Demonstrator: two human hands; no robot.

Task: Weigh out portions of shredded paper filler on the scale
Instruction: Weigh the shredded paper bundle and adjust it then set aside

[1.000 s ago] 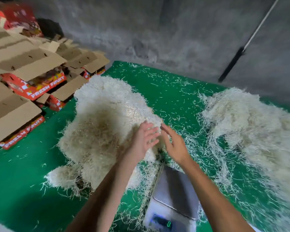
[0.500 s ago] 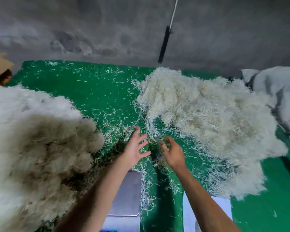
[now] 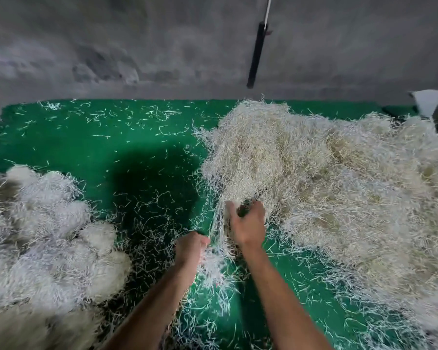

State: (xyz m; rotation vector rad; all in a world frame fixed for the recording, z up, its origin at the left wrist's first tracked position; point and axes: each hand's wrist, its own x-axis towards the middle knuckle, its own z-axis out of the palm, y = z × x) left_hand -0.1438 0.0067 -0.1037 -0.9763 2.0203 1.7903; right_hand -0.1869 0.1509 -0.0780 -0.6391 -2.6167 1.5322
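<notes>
While a portion is gathered, shredded paper is gripped by the curled right hand and left hand; the scale, unseen, must be reached next.

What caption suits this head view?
Both hands, left hand and right hand, pull strands from the large shredded paper pile.

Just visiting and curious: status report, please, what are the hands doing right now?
Both hands gripping strands: left hand, right hand, at the big pile edge. Scale out of view. Nothing blocking; portions lie left.
</notes>
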